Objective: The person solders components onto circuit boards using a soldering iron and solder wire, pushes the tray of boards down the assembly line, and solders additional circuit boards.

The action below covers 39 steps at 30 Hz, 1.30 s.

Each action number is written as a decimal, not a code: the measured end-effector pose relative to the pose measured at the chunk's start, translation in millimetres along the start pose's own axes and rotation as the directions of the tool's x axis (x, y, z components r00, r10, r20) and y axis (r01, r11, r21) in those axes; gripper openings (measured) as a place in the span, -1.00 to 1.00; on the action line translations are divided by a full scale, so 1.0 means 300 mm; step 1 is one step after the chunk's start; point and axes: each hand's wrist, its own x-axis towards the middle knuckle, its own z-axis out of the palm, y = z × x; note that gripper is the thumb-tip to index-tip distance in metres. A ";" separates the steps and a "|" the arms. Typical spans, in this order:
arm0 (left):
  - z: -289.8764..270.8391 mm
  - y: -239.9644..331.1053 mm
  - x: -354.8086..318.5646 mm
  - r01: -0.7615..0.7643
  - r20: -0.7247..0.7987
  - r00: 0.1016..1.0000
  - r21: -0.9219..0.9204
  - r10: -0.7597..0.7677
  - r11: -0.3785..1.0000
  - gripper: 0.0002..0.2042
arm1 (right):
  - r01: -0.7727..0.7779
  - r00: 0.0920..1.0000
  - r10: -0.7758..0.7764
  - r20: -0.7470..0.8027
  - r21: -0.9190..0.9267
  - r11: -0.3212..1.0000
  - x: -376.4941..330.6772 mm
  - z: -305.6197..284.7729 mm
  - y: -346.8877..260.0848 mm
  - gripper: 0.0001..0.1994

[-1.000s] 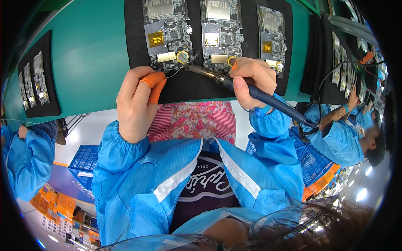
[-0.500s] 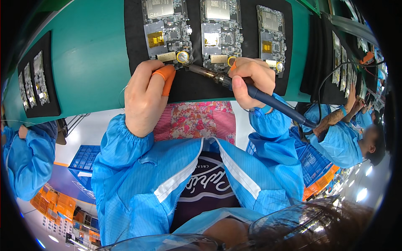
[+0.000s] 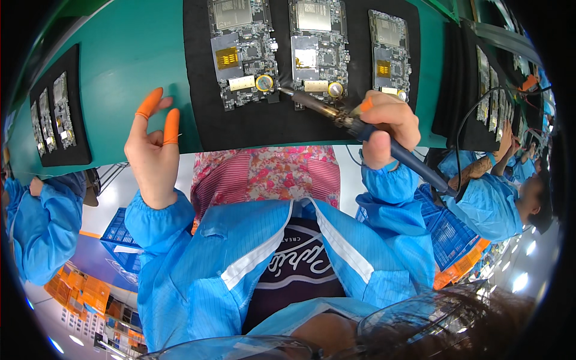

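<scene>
My right hand (image 3: 393, 123) grips a soldering iron (image 3: 315, 103) with a dark blue handle. Its tip hovers between two circuit boards, close to the round coin cell (image 3: 264, 83) on the left board (image 3: 243, 60). My left hand (image 3: 153, 159) is off the boards, over the near edge of the green table. Its thumb and forefinger wear orange finger cots (image 3: 171, 127) and stand apart; the other fingers are partly hidden. The middle board (image 3: 320, 54) and right board (image 3: 390, 54) lie alongside on a black mat (image 3: 240, 129).
More boards lie on a black mat (image 3: 78, 150) at the left of the green table (image 3: 129, 60), and others at the far right. The iron's black cable (image 3: 461, 129) loops at the right. Co-workers in blue sit on both sides. Blue crates (image 3: 453, 234) stand behind.
My left hand has pulled back leftward from the left board, its fingers spreading. The soldering iron has shifted right, away from that board's coin cell. The mat and its boards have shifted slightly in view.
</scene>
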 end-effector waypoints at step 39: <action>0.020 -0.013 0.001 -0.529 -0.062 0.848 -0.030 0.527 0.848 -0.80 | -0.132 0.979 0.141 0.147 -0.068 0.989 0.090 0.151 0.048 -0.90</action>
